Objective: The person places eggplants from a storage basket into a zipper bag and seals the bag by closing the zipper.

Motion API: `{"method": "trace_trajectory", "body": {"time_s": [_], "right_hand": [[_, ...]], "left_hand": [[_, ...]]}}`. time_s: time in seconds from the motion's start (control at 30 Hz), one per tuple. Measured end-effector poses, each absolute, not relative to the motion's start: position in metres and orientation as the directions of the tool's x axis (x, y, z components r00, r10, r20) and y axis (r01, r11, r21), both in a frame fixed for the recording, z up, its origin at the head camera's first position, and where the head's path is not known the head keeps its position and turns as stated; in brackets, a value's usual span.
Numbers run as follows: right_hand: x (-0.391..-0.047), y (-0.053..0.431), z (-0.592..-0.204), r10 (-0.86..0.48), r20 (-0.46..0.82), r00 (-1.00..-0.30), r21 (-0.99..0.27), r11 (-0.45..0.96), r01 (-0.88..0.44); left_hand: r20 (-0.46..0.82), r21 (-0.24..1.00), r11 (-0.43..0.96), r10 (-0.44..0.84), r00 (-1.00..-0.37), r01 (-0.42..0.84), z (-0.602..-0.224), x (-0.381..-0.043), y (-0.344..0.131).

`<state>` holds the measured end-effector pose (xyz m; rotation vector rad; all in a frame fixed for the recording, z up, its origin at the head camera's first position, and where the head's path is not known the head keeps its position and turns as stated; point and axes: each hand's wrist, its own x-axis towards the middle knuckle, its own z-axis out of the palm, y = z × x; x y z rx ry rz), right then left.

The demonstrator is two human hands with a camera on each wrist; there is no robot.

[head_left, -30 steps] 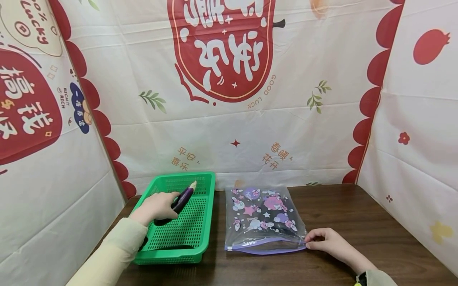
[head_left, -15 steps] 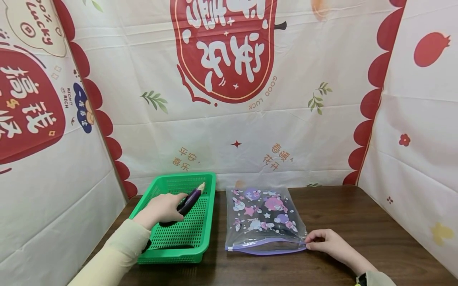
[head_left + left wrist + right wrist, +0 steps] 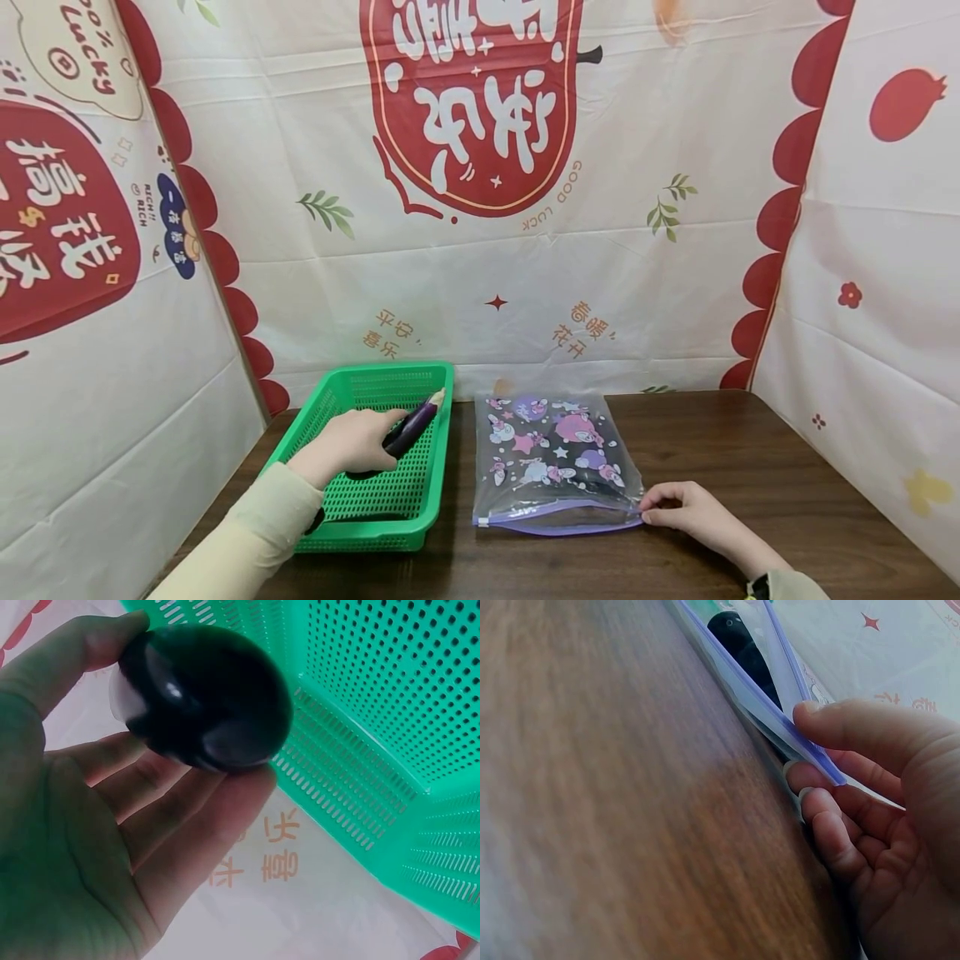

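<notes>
My left hand [image 3: 358, 442] grips a dark purple eggplant [image 3: 411, 429] above a green plastic basket [image 3: 444, 450], its pale stem end pointing up and to the right. Seen from the left wrist, the eggplant's rounded dark end [image 3: 210, 697] sits between thumb and fingertips. A clear zip bag [image 3: 555, 454] with cartoon prints lies flat to the right of the basket. At the bag's right front corner, my right hand [image 3: 686, 508] pinches the purple zip edge [image 3: 810, 750] between thumb and fingers. The bag's mouth gapes partly, its white slider [image 3: 483, 522] at the left end.
A dark long shape [image 3: 367, 517] lies along the basket's near side, partly hidden by the rim. The brown wooden table [image 3: 697, 433] carries the basket and bag. Printed white cloth [image 3: 480, 267] hangs behind it and on both sides.
My left hand has moved to the right over the basket, carrying the eggplant toward the basket's right rim. The right hand and the bag stay in place.
</notes>
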<state>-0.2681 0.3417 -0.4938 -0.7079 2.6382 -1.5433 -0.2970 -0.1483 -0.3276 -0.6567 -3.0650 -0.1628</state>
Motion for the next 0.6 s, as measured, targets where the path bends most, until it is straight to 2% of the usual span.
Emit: {"method": "trace_trajectory", "body": {"time_s": [0.6], "right_hand": [[-0.2691,0.3417,-0.4947,-0.388,0.229,-0.893,-0.822,0.415,-0.391]], "left_hand": [[0.045,0.087,0.886,0.454,-0.89,0.456,-0.3287,-0.2909,-0.1407]]}}
